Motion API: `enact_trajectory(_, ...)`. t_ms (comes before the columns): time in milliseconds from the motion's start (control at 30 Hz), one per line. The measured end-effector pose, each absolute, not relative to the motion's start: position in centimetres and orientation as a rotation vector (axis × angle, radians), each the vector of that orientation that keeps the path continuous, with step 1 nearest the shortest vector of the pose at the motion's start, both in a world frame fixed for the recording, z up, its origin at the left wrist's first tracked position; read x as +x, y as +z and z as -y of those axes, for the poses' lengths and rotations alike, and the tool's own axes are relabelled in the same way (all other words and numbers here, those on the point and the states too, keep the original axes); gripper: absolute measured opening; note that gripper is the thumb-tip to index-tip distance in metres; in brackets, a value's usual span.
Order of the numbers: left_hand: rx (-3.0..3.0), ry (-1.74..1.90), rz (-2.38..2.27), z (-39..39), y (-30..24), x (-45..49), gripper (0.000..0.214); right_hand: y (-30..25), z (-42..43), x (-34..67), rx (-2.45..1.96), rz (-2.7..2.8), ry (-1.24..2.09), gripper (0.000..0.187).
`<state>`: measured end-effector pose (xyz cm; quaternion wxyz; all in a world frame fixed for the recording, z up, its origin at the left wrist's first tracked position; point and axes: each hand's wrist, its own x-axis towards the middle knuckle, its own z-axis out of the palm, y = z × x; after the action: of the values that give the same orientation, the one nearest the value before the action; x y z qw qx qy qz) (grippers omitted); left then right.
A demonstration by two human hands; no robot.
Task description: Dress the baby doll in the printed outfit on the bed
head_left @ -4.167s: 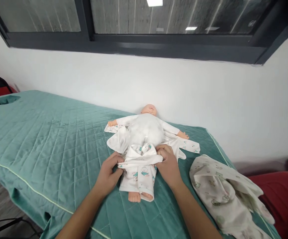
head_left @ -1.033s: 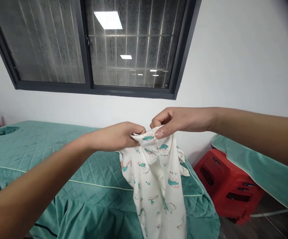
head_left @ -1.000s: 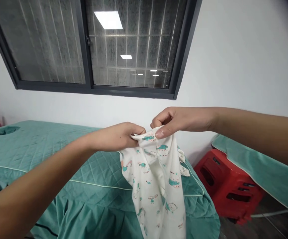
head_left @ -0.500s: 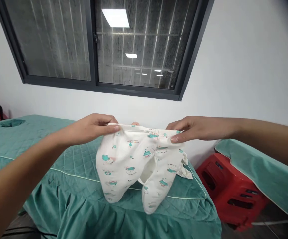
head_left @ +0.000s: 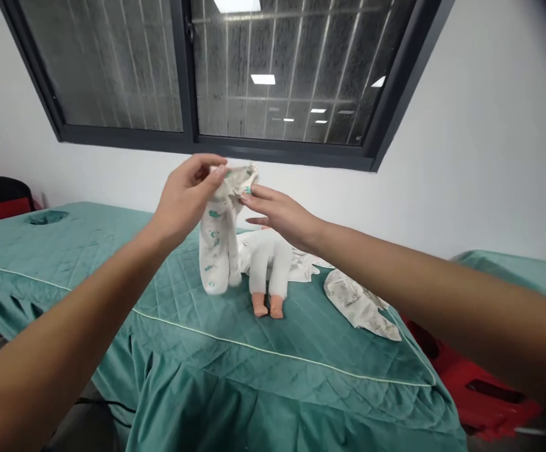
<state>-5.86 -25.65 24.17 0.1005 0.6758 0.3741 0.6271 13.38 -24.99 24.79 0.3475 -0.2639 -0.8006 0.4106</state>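
Observation:
My left hand (head_left: 185, 194) is raised above the bed and pinches the waistband of small white baby trousers (head_left: 217, 242) printed with teal animals; they hang folded in two with the legs down. My right hand (head_left: 279, 213) has its fingers stretched out, its fingertips at the waistband's right edge, gripping nothing. Below them a baby doll (head_left: 267, 267) in white clothes lies on the teal quilted bed (head_left: 112, 295), feet towards me; its head is hidden behind my hands.
A second pale printed garment (head_left: 360, 301) lies crumpled on the bed to the right of the doll. A red plastic stool (head_left: 484, 398) stands beside the bed's right end. A dark-framed window (head_left: 216, 75) fills the wall above. Another teal bed (head_left: 513, 267) shows at far right.
The trousers came off the doll and were held up spread by both hands. Now the waistband is gathered in my left hand, higher up, and my right hand has let go and opened.

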Motion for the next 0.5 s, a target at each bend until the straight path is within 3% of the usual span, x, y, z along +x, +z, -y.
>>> enact_trajectory(133, 1.927, 1.735, -1.037, 25.3, 20.8, -6.1, 0.038, 21.2, 23.3, 11.6, -0.655, 2.226, 0.828, 0.042)
enact_trajectory(333, 1.671, 0.942, -1.150, 24.9, 5.7, -8.0, 0.047, 9.7, 24.7, 15.9, -0.892, 2.862, 0.818, 0.034)
enact_trajectory(500, 1.446, 0.974, -1.133, 23.1, 1.2, -7.1, 0.045, 7.1, 22.6, 18.8, -0.925, 2.718, 0.696, 0.030)
